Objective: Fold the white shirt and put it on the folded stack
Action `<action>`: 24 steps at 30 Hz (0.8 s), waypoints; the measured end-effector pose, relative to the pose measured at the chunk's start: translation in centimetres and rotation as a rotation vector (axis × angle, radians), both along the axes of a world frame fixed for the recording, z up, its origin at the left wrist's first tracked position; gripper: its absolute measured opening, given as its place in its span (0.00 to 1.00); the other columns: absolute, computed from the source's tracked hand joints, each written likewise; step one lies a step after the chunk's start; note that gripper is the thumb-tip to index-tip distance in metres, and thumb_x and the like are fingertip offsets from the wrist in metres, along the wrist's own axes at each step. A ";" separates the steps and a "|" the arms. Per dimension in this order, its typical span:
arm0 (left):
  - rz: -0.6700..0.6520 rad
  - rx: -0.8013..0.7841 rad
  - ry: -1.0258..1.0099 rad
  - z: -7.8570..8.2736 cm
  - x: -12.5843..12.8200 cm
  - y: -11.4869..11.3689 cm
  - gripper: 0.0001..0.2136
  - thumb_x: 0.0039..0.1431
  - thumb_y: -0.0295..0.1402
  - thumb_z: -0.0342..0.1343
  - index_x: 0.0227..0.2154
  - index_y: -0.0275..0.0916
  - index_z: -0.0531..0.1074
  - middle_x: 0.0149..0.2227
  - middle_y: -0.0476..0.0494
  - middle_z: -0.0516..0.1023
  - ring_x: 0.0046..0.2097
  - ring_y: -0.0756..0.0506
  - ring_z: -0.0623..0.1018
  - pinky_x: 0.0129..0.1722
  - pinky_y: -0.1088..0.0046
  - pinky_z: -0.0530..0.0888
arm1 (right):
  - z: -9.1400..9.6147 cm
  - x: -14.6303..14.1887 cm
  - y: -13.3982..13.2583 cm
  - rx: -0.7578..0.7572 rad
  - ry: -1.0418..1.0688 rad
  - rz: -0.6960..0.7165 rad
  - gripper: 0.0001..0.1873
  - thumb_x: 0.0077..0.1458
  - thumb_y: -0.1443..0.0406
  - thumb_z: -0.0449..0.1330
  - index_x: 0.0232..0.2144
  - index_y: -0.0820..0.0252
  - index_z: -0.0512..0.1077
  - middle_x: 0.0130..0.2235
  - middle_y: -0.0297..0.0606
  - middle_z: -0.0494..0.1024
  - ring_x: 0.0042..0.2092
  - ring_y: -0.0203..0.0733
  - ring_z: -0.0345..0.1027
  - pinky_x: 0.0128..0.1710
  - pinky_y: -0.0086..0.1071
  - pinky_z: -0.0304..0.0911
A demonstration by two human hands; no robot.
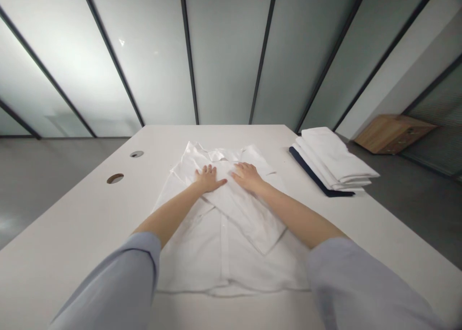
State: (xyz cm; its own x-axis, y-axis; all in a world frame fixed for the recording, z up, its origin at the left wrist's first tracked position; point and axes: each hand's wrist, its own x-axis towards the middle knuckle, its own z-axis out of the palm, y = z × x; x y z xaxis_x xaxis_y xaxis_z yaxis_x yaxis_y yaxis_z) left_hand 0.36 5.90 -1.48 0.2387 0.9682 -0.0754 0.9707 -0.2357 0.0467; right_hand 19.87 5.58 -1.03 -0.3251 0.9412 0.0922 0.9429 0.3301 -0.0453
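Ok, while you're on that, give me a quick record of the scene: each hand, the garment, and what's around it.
left hand: palm down, fingers spread, on the white button-front shirt
right hand: palm down on the shirt's folded-over layer
garment: flat, placket up, collar at the far side
beside it: stack of folded white cloth over dark navy fabric
surface: white table with two cable grommets
floor beyond: wooden cabinet

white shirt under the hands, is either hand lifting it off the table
No, the left hand and right hand both lie flat on the white shirt, which rests on the white table.
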 end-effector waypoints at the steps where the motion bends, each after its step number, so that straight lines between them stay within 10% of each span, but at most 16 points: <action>1: 0.002 0.023 -0.011 0.1 0.0 1.1 0.38 0.58 0.60 0.38 0.63 0.38 0.53 0.67 0.32 0.49 0.67 0.32 0.50 0.59 0.44 0.52 | -0.3 -0.1 -1.3 -0.049 -0.004 -0.014 0.33 0.66 0.47 0.40 0.64 0.60 0.56 0.64 0.49 0.54 0.64 0.56 0.44 0.62 0.51 0.40; 6: -0.086 0.273 -0.065 0.8 -0.3 1.8 0.28 0.59 0.51 0.47 0.56 0.37 0.63 0.61 0.34 0.62 0.61 0.37 0.62 0.60 0.56 0.56 | -2.1 0.4 -4.0 -0.220 -0.029 -0.086 0.39 0.62 0.40 0.39 0.67 0.52 0.47 0.68 0.46 0.40 0.66 0.65 0.32 0.57 0.65 0.37; 16: -0.067 0.169 -0.017 0.1 -2.0 -4.6 0.29 0.60 0.55 0.42 0.56 0.40 0.63 0.58 0.36 0.65 0.57 0.36 0.65 0.54 0.56 0.62 | -0.7 1.1 4.2 -0.116 0.004 -0.118 0.31 0.66 0.48 0.44 0.64 0.56 0.55 0.66 0.46 0.46 0.65 0.57 0.39 0.61 0.55 0.40; 24: -0.414 0.140 -0.138 1.0 -2.4 -7.2 0.27 0.59 0.53 0.48 0.54 0.41 0.65 0.59 0.38 0.64 0.59 0.39 0.65 0.57 0.61 0.61 | 1.2 1.0 -5.2 0.045 0.149 0.285 0.13 0.63 0.59 0.55 0.41 0.61 0.74 0.44 0.43 0.73 0.49 0.45 0.64 0.51 0.35 0.55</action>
